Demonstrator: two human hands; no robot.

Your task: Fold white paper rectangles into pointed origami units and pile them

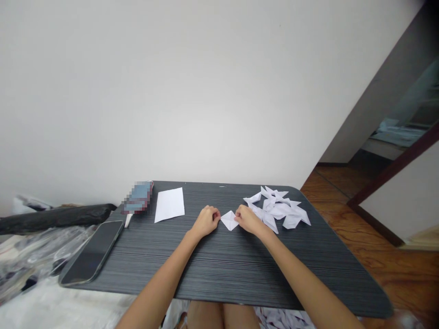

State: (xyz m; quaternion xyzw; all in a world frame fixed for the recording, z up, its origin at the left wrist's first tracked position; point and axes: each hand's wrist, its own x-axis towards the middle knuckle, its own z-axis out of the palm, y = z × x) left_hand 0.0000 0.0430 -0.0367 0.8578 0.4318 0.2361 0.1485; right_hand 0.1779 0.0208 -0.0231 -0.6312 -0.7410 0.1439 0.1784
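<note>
Between my hands lies a small white folded paper (pixel 229 221), diamond-shaped with crease lines, on the dark tabletop. My left hand (pixel 206 220) is closed, its fingertips pinched at the paper's left corner. At the right corner, my right hand (pixel 249 219) pinches the paper between thumb and fingers. Just beyond the right hand is a loose pile of white folded paper pieces (pixel 279 210), several of them pointed. To the left of my hands lies a stack or sheet of plain white paper (pixel 170 204), flat on the table.
The black wood-grain table (pixel 229 269) stands against a white wall (pixel 219 91). A phone (pixel 93 252) rests at its left edge, with a blurred-out blue and red item (pixel 139 197) behind. Wooden floor (pixel 370 219) shows right. More folded papers (pixel 284 318) lie below the front edge.
</note>
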